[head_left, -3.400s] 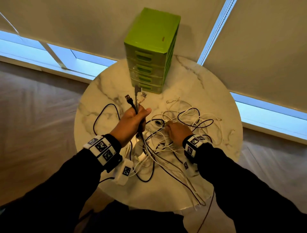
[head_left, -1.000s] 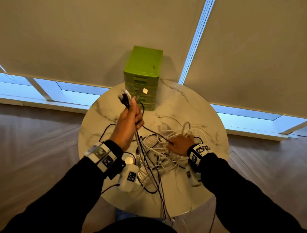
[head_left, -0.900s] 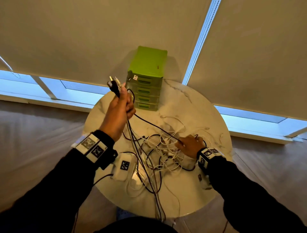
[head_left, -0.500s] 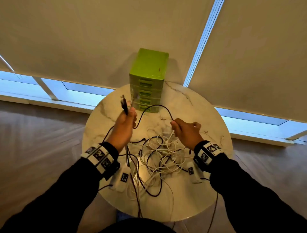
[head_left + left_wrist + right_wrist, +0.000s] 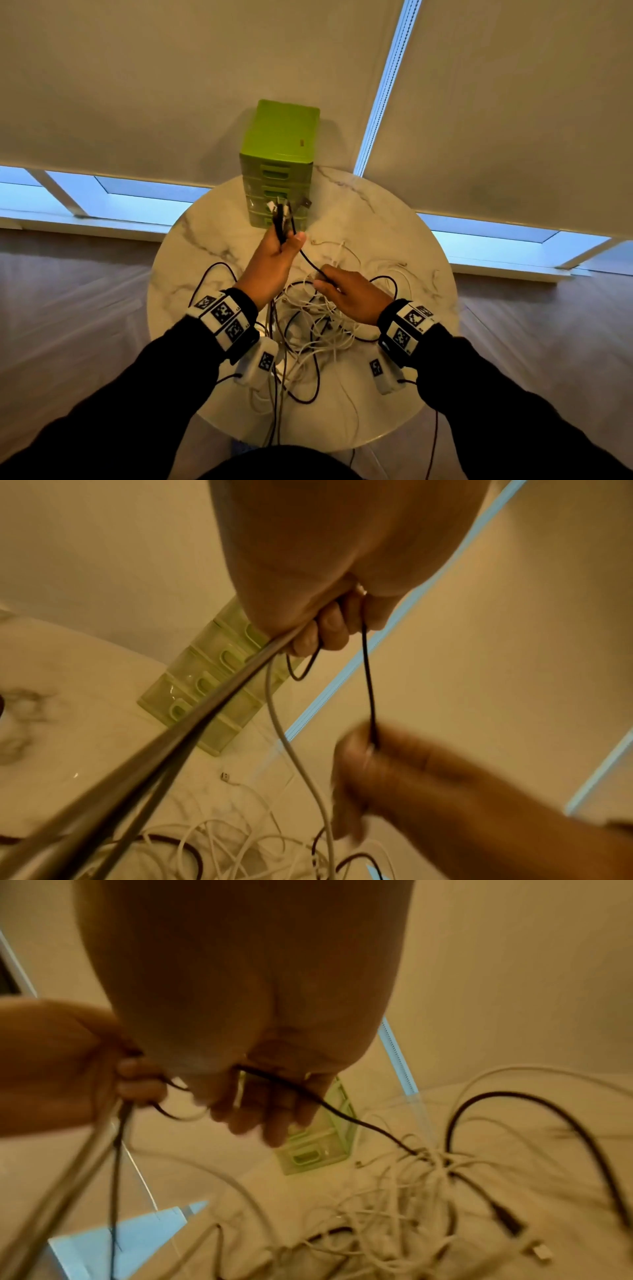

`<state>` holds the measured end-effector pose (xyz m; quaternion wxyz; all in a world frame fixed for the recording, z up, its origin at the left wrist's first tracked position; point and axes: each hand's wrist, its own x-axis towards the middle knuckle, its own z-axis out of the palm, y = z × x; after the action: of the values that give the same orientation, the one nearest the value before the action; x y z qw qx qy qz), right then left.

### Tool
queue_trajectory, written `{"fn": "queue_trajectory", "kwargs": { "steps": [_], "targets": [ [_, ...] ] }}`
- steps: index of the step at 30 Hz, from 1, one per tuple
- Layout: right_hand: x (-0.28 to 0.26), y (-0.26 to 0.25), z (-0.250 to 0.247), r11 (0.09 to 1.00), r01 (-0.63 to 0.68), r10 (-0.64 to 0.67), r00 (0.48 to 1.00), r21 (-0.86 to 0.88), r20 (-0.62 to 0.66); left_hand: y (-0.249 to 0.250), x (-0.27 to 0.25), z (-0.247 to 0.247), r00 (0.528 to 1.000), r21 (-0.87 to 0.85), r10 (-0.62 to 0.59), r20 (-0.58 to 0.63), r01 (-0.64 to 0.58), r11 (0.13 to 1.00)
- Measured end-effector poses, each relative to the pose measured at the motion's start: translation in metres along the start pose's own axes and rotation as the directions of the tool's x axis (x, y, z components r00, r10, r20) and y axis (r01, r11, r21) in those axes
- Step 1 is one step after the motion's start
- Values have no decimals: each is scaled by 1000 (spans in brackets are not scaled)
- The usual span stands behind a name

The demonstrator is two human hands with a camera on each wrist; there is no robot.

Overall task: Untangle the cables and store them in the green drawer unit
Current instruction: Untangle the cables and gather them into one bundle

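My left hand (image 5: 286,240) is raised above the round marble table (image 5: 191,246) and grips a bundle of black and white cables, their plugs (image 5: 281,210) sticking up in front of the green drawer unit (image 5: 281,137). All its drawers look closed. A thin black cable (image 5: 308,258) runs from that fist down to my right hand (image 5: 320,277), which pinches it between thumb and fingers. In the left wrist view the black cable (image 5: 368,683) is taut between both hands. The tangle of white and black cables (image 5: 318,325) lies under my right hand.
The drawer unit (image 5: 315,1150) stands at the table's far edge against drawn window blinds (image 5: 171,85). Loose cable loops hang over the near table edge (image 5: 281,421). A black loop (image 5: 209,277) lies at the left of the tabletop.
My right hand has slid along the black cable toward my left hand, so the arched stretch between them is now short and straight. The left hand has kept its grip on the bundle.
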<state>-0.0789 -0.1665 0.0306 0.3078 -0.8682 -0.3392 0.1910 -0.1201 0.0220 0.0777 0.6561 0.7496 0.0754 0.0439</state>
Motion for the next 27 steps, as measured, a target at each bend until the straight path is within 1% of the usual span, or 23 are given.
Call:
{"fn": "queue_trajectory", "kwargs": {
  "steps": [1, 2, 3, 4, 7, 8, 9, 10, 12, 14, 15, 16, 17, 18, 19, 20, 21, 22, 23, 24, 25, 26, 27],
  "targets": [
    [-2, 11, 2, 982, -51, 53, 999, -183, 3, 2, 3, -4, 999, -13, 16, -35, -17, 1000],
    [-3, 21, 3, 931, -115, 121, 993, -347, -5, 4, 5, -8, 998, -22, 31, -58, -32, 999],
    [-4, 31, 2, 880, -183, 195, 981, -438, -19, 6, 7, -11, 996, -28, 43, -73, -45, 999],
    [-6, 40, 1, 856, -244, 264, 964, -456, -20, 8, 7, -15, 995, -34, 57, -85, -60, 998],
    [-8, 60, -5, 868, -395, 421, 907, -301, 22, 16, 8, -30, 984, -85, 68, -166, -83, 993],
    [-10, 67, -7, 864, -437, 459, 888, -249, 36, 19, 9, -37, 977, -105, 61, -206, -84, 991],
    [-10, 71, -9, 862, -457, 475, 879, -218, 34, 22, 11, -45, 968, -115, 51, -246, -81, 990],
    [-11, 76, -11, 864, -465, 478, 878, -194, 22, 26, 12, -52, 962, -115, 43, -271, -77, 990],
    [-9, 75, -15, 893, -431, 430, 902, -132, -37, 27, 12, -63, 959, -87, 54, -277, -82, 993],
    [-3, 65, -18, 940, -341, 334, 931, -24, -150, 25, 8, -64, 966, -14, 74, -248, -80, 997],
    [0, 55, -21, 953, -299, 303, 930, 52, -207, 22, 4, -61, 970, 14, 79, -228, -78, 997],
    [4, 45, -23, 959, -255, 279, 931, 128, -237, 18, 1, -57, 975, 26, 79, -205, -76, 997],
    [6, 35, -26, 955, -226, 268, 935, 190, -234, 13, -1, -53, 980, 22, 69, -185, -66, 998],
    [6, 28, -29, 946, -219, 269, 941, 238, -204, 9, -3, -48, 985, 7, 49, -163, -48, 999],
    [4, 23, -32, 939, -238, 284, 945, 250, -165, 5, -4, -43, 991, -19, 23, -132, -25, 999],
    [1, 21, -34, 937, -275, 306, 943, 215, -128, 3, -4, -38, 996, -59, -4, -93, -2, 998],
    [-6, 23, -36, 937, -320, 334, 938, 138, -91, 2, -4, -29, 998, -104, -29, -47, 24, 994],
    [-12, 25, -38, 931, -364, 364, 930, 18, -45, 2, -4, -22, 999, -143, -48, -10, 46, 989],
    [-21, 29, -38, 906, -400, 404, 915, -136, 4, 4, -4, -13, 998, -170, -59, 24, 62, 983],
    [-33, 32, -37, 865, -415, 441, 897, -283, 31, 6, -4, -2, 996, -187, -63, 60, 74, 980],
    [-43, 35, -34, 836, -411, 454, 890, -363, 37, 8, -4, 9, 994, -199, -62, 88, 79, 977],
    [-56, 38, -32, 847, -396, 434, 901, -356, 29, 10, -4, 22, 990, -204, -56, 128, 81, 976],
    [-66, 37, -29, 892, -347, 367, 930, -291, 13, 10, -4, 32, 986, -209, -41, 159, 74, 975]
  ]
}}
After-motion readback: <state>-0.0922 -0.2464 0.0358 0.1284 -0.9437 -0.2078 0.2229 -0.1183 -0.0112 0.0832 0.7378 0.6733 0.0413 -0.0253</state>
